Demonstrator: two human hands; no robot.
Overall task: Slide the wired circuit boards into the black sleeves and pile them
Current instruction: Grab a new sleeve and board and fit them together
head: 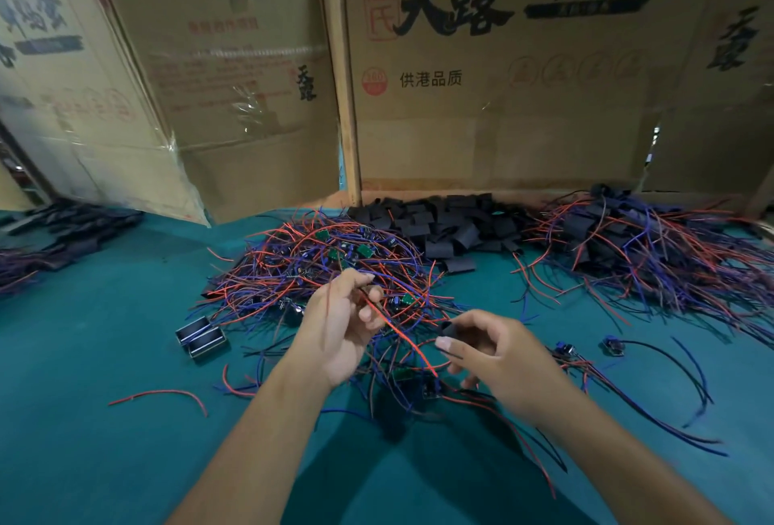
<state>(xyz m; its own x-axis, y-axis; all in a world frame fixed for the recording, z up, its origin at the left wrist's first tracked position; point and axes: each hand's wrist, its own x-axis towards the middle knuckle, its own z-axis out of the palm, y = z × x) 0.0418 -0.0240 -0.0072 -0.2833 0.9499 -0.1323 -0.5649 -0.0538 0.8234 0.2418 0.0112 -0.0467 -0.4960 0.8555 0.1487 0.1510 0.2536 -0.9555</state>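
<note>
At the left edge of the frame, a dark pile of sleeved boards [63,231] is running out of view, blurred so that single pieces are not telling apart. At the right edge, the finished heap [653,248] of wires and sleeves is likewise being cut off. The left hand [339,327] is covering the end of the red wire [402,336] it is pinching, so any board there is staying hidden. The right hand [486,353] is hiding most of the black sleeve [450,330]. Both forearms are leaving the frame at the bottom. The small print on the cardboard [218,72] at upper left is too blurred to read.
</note>
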